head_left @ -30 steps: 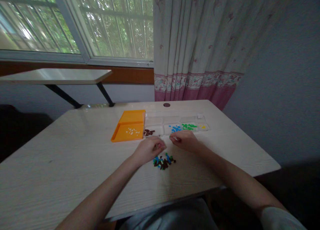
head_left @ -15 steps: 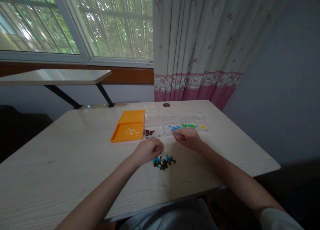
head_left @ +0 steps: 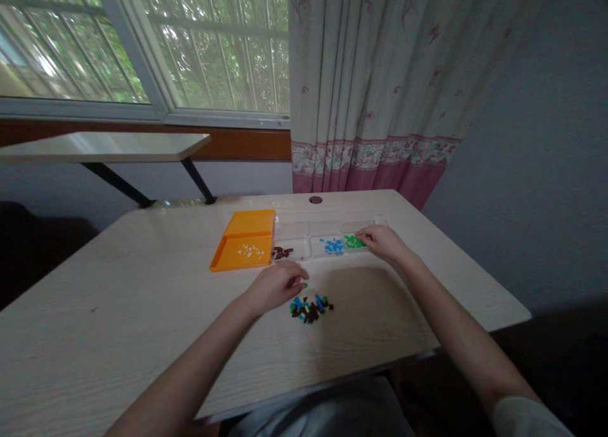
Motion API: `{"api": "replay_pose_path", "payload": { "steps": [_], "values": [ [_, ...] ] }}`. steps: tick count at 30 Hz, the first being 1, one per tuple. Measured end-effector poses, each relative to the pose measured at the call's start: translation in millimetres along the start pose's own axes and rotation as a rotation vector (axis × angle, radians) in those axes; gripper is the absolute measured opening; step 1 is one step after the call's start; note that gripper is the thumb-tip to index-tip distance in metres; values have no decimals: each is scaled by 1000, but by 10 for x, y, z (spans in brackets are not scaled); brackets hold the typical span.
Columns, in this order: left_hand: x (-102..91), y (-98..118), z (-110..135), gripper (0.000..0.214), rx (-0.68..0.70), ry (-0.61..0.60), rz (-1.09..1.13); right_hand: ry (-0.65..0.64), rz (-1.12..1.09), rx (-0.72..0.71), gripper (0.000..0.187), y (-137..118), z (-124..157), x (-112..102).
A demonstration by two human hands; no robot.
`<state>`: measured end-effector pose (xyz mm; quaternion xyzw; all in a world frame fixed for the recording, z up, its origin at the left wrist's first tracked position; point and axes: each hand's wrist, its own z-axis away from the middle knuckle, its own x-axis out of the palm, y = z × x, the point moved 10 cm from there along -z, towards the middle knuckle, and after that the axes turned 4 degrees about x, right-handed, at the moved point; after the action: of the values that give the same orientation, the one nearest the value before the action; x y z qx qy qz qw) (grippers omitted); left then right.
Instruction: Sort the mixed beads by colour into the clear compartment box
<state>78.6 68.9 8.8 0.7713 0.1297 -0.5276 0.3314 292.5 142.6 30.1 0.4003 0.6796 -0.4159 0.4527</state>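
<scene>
My left hand (head_left: 279,285) hovers just behind a mixed pile of small pieces (head_left: 311,309) in brown, blue, green and a little yellow. A small green piece (head_left: 306,285) shows at its fingertips, which are curled together. My right hand (head_left: 384,240) is over the green pieces (head_left: 354,241) in a clear compartment tray (head_left: 306,254). Its fingertips are pinched; whatever may be between them is hidden. Blue pieces (head_left: 332,246) lie in the compartment to the left, and brown pieces (head_left: 282,253) in the leftmost front one. My right hand covers the tray's right end.
An open orange case (head_left: 247,223) with small white pieces (head_left: 251,251) adjoins the tray's left side. The pale wooden desk (head_left: 142,285) has a round cable hole (head_left: 315,200) at the back. A raised shelf (head_left: 142,147) stands at back left, near the window and curtain (head_left: 375,107).
My right hand has moved right, from the blue compartment with a green piece to the green one. My left hand has shifted slightly, and a green piece now shows at its fingertips.
</scene>
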Motion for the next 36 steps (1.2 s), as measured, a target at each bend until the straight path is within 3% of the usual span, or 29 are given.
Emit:
{"api": "replay_pose_path", "payload": {
  "steps": [5,8,11,16,19,23,31,36],
  "values": [
    [19,44,-6,16,36,-30,-2,32,-17,29,25,-23,14,-69],
    [8,63,-12,16,51,-29,14,50,-59,-9,25,-172,37,-78],
    [-61,101,-19,18,65,28,47,29,-109,-122,24,-531,103,22],
    [-277,174,-10,19,59,223,93,64,-148,-307,20,-1228,306,183],
    [-337,225,-3,19,68,281,95,119,-175,-341,21,-1426,388,176],
    [-388,262,4,19,79,332,74,149,-182,-337,20,-1457,411,138],
    [-379,265,4,19,66,319,70,170,-151,-362,18,-1465,421,105],
    [-326,132,-14,20,-26,292,118,311,-183,-355,22,-1370,427,-125]
  ]
}}
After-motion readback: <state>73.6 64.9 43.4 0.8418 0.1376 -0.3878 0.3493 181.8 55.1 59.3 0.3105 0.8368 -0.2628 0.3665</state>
